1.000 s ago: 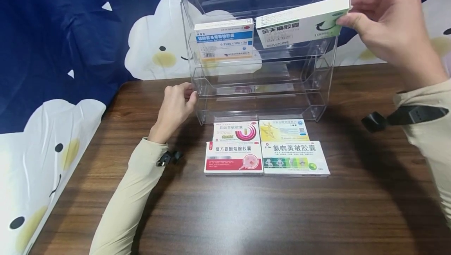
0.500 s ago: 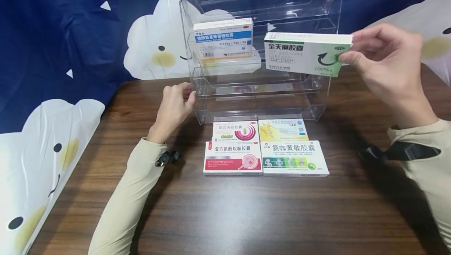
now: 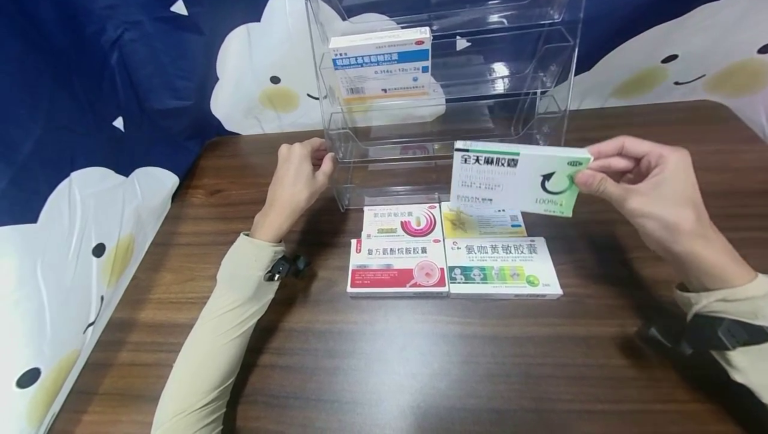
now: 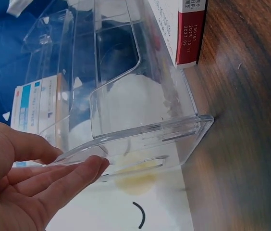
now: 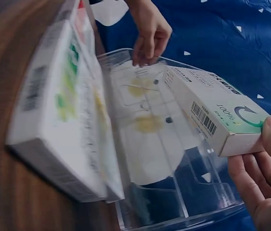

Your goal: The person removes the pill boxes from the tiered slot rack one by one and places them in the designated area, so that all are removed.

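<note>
My right hand (image 3: 651, 201) pinches the right end of a white and green medicine box (image 3: 516, 177), held up in front of the rack's lower tiers; the right wrist view shows thumb and fingers on the box's end. With thumb and fingers, my left hand (image 3: 300, 174) grips the left side wall of a clear plastic tiered rack (image 4: 150, 127). A blue, white and orange medicine box (image 3: 381, 67) stands in the rack's left part. Before the rack lie a pink-ringed box (image 3: 393, 221), a red and white box (image 3: 390, 274), a yellow box (image 3: 489, 224), partly hidden, and a green-striped box (image 3: 504, 254).
The wooden table (image 3: 384, 367) carries the rack near its back edge. Behind it hangs a dark blue curtain (image 3: 150, 54) with white cloud faces. Black straps with small devices sit on both wrists.
My right hand has brought the white and green box down from the rack's upper tier, levelling it, to just above the yellow box. My left hand has kept its place on the rack.
</note>
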The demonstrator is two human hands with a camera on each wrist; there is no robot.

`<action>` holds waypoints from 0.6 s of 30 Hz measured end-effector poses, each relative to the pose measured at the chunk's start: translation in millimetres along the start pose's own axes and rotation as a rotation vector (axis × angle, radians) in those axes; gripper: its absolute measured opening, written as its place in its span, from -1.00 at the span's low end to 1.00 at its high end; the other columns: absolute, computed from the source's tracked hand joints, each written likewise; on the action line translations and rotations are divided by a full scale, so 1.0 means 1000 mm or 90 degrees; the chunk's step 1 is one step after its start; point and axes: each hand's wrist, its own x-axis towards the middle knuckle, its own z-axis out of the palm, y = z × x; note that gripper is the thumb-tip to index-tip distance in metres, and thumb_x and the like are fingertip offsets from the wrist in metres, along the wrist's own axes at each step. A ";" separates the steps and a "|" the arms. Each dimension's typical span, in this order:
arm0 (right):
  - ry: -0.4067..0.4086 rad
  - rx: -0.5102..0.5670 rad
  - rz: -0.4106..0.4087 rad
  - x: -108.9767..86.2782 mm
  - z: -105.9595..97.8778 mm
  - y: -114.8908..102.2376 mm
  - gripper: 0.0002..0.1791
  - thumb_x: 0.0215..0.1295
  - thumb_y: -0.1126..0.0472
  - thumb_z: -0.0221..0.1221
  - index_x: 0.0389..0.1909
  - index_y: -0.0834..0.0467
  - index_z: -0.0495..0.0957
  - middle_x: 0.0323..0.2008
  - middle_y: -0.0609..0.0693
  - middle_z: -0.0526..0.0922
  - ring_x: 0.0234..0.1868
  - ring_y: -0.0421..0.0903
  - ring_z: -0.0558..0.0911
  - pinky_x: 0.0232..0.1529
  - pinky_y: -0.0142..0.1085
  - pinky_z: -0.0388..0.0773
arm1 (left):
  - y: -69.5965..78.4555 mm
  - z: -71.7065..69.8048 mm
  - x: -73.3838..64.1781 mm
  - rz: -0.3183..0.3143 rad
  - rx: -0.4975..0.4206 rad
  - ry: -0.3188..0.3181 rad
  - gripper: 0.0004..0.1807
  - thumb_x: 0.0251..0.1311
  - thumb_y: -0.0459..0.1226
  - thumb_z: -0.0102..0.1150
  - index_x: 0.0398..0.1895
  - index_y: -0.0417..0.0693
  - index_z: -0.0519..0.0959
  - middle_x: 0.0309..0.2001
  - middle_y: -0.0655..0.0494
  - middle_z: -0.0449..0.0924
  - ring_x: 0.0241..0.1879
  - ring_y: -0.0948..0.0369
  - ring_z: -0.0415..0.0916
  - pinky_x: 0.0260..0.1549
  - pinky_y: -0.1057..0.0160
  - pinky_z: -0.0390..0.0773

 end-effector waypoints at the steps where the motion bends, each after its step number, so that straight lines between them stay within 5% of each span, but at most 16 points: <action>1: -0.006 -0.020 0.005 -0.003 -0.001 0.002 -0.66 0.04 0.60 0.27 -0.30 0.11 0.70 -0.45 -0.15 0.75 -0.48 -0.36 0.68 -0.48 -0.61 0.50 | 0.000 -0.001 0.000 0.000 0.001 0.001 -0.75 0.21 -0.43 0.06 -0.17 -0.48 0.61 -0.27 -0.28 0.68 -0.21 -0.04 0.68 -0.19 0.07 0.62; 7: -0.033 -0.096 0.019 -0.023 -0.004 0.010 -0.63 0.07 0.58 0.26 -0.26 0.05 0.67 -0.45 -0.19 0.75 -0.46 -0.39 0.66 -0.53 -0.56 0.39 | -0.002 -0.002 0.001 -0.001 -0.005 -0.004 -0.75 0.20 -0.43 0.05 -0.18 -0.48 0.61 -0.27 -0.28 0.69 -0.21 -0.04 0.68 -0.19 0.07 0.61; 13: -0.063 0.002 0.084 -0.046 0.002 0.021 -0.68 0.10 0.59 0.22 -0.19 0.19 0.65 -0.39 -0.05 0.75 -0.44 -0.24 0.69 -0.38 -0.52 0.51 | -0.002 -0.002 0.001 0.008 -0.009 -0.002 -0.76 0.20 -0.43 0.06 -0.19 -0.48 0.62 -0.28 -0.28 0.69 -0.23 -0.05 0.68 -0.22 0.07 0.62; 18: -0.158 0.093 0.106 -0.064 0.006 0.039 -0.65 0.16 0.65 0.11 -0.17 0.21 0.62 -0.34 0.04 0.74 -0.42 -0.11 0.73 -0.30 -0.41 0.62 | -0.002 -0.002 0.001 0.012 -0.014 -0.003 -0.77 0.18 -0.44 0.07 -0.21 -0.47 0.62 -0.30 -0.27 0.69 -0.24 -0.04 0.69 -0.23 0.07 0.62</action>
